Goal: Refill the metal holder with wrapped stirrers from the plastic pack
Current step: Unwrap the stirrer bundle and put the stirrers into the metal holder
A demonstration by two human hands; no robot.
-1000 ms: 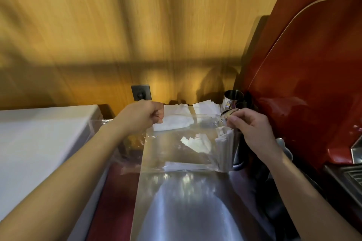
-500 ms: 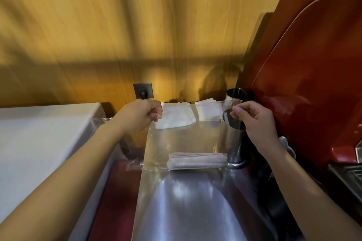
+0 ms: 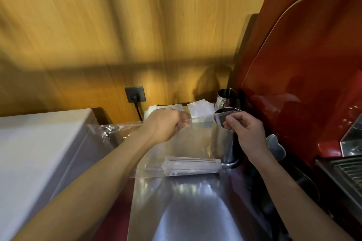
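Two bare hands hold up a clear plastic pack [image 3: 176,148] by its top edge, above a shiny metal counter [image 3: 192,211]. The left hand [image 3: 166,123] is curled into a fist and pinches the top left part of the pack. The right hand [image 3: 244,129] pinches the top right corner between its thumb and first fingers, and its other fingers are bent. The pack hangs down flat between the hands. A bundle of wrapped stirrers [image 3: 192,166] lies sideways at the bottom of the pack, low and close to the counter. The metal holder [image 3: 227,137] stands upright just behind the right side of the pack, and part of it shows through the plastic. Its round open top is right by the right hand's fingertips. A second metal cup [image 3: 225,98] stands behind it, near the big red machine [image 3: 303,64]. Some white paper napkins [image 3: 199,109] sit at the back by the wooden wall [image 3: 117,25].
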